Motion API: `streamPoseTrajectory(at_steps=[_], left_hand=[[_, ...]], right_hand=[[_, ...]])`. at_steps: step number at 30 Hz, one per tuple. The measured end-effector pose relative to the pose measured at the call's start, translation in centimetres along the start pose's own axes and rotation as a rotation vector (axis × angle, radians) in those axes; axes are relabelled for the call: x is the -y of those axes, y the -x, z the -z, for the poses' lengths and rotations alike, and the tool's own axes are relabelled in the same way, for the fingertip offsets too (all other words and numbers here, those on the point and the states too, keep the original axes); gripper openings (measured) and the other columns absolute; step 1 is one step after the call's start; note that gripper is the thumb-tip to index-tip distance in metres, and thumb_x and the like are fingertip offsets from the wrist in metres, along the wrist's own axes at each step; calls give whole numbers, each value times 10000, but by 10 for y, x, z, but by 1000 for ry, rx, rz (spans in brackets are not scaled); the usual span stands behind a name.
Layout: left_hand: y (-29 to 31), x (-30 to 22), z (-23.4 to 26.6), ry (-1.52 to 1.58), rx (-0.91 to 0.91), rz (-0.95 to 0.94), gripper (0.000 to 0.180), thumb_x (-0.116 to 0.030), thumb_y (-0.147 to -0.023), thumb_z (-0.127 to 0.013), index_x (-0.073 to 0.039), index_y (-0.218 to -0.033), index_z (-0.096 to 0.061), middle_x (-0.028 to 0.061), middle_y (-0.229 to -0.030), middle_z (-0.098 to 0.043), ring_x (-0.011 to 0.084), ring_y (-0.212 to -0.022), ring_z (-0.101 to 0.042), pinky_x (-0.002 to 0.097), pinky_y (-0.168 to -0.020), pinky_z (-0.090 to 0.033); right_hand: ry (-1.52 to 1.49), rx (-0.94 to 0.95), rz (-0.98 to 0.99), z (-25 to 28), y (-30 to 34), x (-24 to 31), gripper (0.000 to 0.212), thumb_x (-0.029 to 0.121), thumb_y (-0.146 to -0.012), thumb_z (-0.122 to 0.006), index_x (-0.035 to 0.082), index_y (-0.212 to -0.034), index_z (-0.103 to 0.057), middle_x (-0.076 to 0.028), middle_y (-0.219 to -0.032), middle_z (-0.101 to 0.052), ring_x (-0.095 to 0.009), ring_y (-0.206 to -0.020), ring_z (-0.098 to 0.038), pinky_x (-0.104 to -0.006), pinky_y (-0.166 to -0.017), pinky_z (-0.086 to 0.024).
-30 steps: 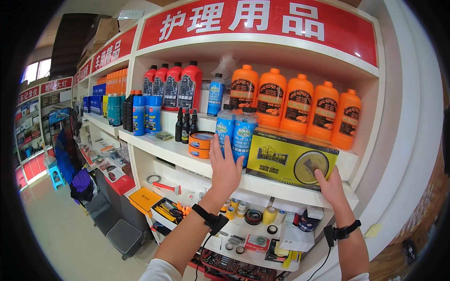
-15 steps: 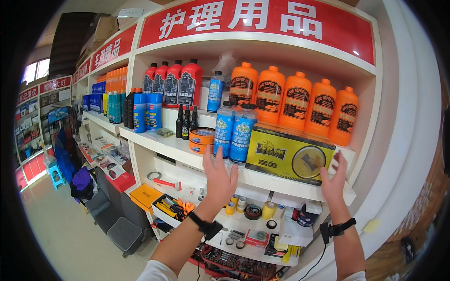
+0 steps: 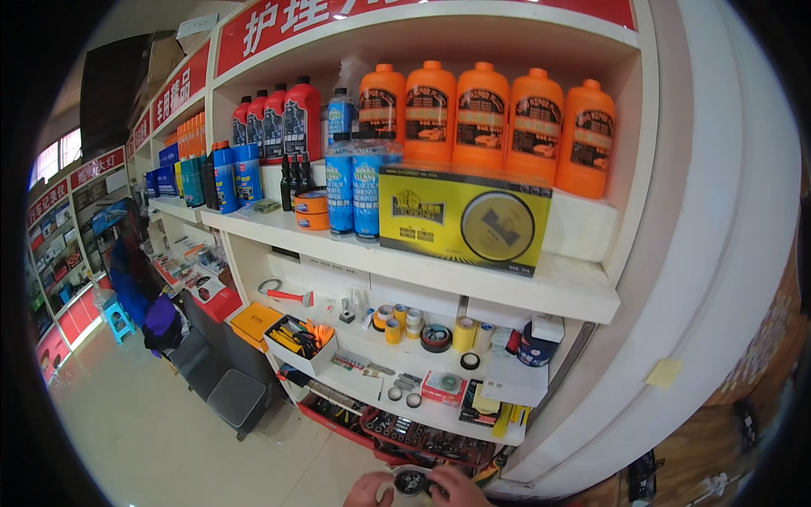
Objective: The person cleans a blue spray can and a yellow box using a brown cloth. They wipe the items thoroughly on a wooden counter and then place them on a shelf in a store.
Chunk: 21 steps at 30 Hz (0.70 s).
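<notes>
At the lower edge, my left hand [image 3: 369, 491] and my right hand [image 3: 459, 487] are close together with fingers curled inward. Between them is a small dark-rimmed round thing [image 3: 410, 482] with pale specks inside. Its kind is unclear, and the lower edge cuts off both hands. Well above them, a yellow and black box [image 3: 462, 218] with a round picture stands on the shelf [image 3: 507, 283], untouched. Directly left of the box are blue bottles [image 3: 366, 190] and two stacked orange tins [image 3: 311, 211]. Orange jugs [image 3: 483, 114] line up behind it.
Red bottles [image 3: 300, 118] stand on the upper shelf's left part. Below are tape rolls [image 3: 435, 338], an open box of tools [image 3: 302, 348] and a drawer of sockets [image 3: 405, 429]. A white column [image 3: 667, 279] borders the right side. A grey bin [image 3: 236, 399] stands on the floor at left.
Both hands have dropped from beside the box to the lower edge and drawn together, their fingers now curled. The view has shifted right and down. The box remains on the shelf.
</notes>
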<state>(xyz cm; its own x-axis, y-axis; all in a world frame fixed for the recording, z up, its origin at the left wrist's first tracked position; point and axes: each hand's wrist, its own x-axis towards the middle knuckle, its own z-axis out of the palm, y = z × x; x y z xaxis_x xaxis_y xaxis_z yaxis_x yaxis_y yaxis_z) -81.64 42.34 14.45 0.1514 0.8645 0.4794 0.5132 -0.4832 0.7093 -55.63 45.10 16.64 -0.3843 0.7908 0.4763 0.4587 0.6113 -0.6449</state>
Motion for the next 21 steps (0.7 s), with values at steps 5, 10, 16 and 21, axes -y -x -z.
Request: streamPoseTrajectory(at_steps=[5,10,16,21], left_hand=[[73,-41,-10,-18,154,104,268,-81,-1005,-724,-38,-1269,-728,221,-1240,-745,457,-1169,-699,514,-1010,-582],[151,-85,-15,-60,302,173,293,-130,-1019,-710,-46,-1298,-733,209,-1268,-749,435,-1174,-707,514,-1018,-584],[242,-136,-37,-3,526,93,294,-162,-1021,-712,-50,-1290,-750,213,-1273,-761,433,-1186,-707,518,-1043,-574],[303,-191,-79,134,626,143,283,-175,-1041,-707,-41,-1286,-752,217,-1251,-768,438,-1193,-705,516,-1040,-569]], right_hand=[[17,152,31,-26,125,-5,247,243,-1106,-676,33,-1219,-739,-167,-1233,-671,-362,-1014,-669,-491,-862,-575],[61,179,-31,-15,206,18,265,264,-1085,-661,24,-1154,-749,-181,-1144,-696,-386,-1001,-686,-510,-850,-573],[98,270,-286,22,300,107,246,268,-1059,-675,44,-1127,-751,-174,-1080,-716,-396,-1029,-699,-517,-879,-572],[109,215,-313,48,405,163,253,246,-1014,-711,58,-1171,-777,-161,-1095,-739,-400,-1060,-710,-516,-916,-585]])
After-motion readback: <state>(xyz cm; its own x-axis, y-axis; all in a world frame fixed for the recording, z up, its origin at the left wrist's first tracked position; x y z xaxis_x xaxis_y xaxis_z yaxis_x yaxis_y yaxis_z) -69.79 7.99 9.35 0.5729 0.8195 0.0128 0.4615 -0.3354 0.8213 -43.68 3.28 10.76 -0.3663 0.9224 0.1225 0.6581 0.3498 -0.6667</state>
